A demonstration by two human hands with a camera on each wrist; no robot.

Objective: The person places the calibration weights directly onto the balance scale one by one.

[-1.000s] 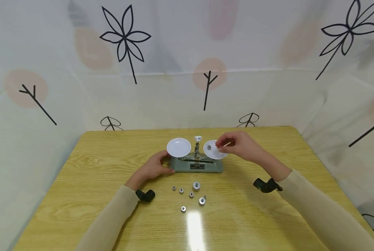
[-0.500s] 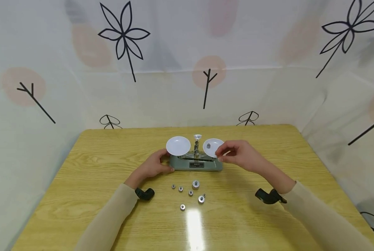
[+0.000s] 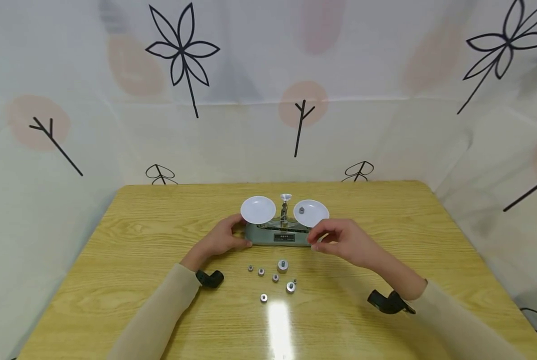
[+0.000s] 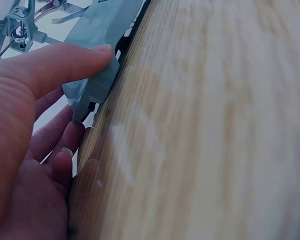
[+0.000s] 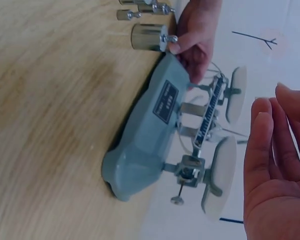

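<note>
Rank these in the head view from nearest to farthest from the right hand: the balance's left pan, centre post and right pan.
1. Right pan, just beyond the right hand.
2. Centre post, between the two pans.
3. Left pan, on the opposite side.

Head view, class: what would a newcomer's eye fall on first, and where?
First, the two-pan balance toward the far side of the table, one metal weight in its right-hand pan. The left hand grips its left end; the right hand hovers near its right. Seven more weights stand scattered before it.
</note>
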